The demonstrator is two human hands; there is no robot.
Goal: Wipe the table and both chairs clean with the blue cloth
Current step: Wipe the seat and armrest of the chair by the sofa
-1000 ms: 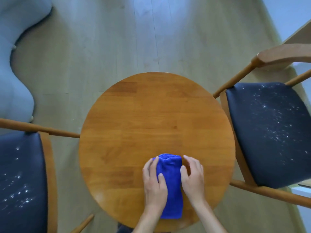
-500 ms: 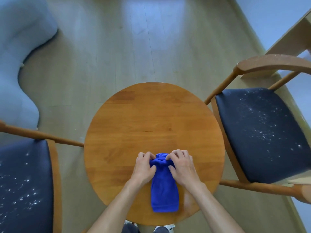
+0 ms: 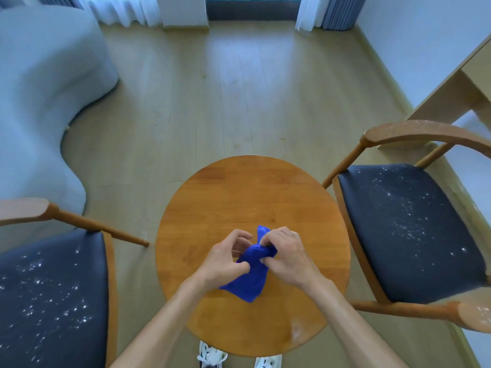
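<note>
The blue cloth (image 3: 252, 274) is bunched up and lifted above the round wooden table (image 3: 252, 197). My left hand (image 3: 223, 264) pinches its left side and my right hand (image 3: 285, 258) grips its upper end, so part of the cloth is hidden under my fingers. A chair with a dark seat (image 3: 50, 296) stands at the left and another chair (image 3: 409, 229) at the right. White crumbs or specks dot both seats. A pale smear marks the table near its front right edge (image 3: 297, 333).
A light grey curved sofa (image 3: 39, 102) fills the far left. A pale wooden desk (image 3: 457, 83) stands at the far right by the wall. Open wooden floor (image 3: 225, 96) stretches beyond the table to the curtains. My shoes (image 3: 211, 353) show under the table's near edge.
Both hands have gathered the folded cloth and lifted it off the table, bunching it. The camera has tilted up and back, showing more of the room.
</note>
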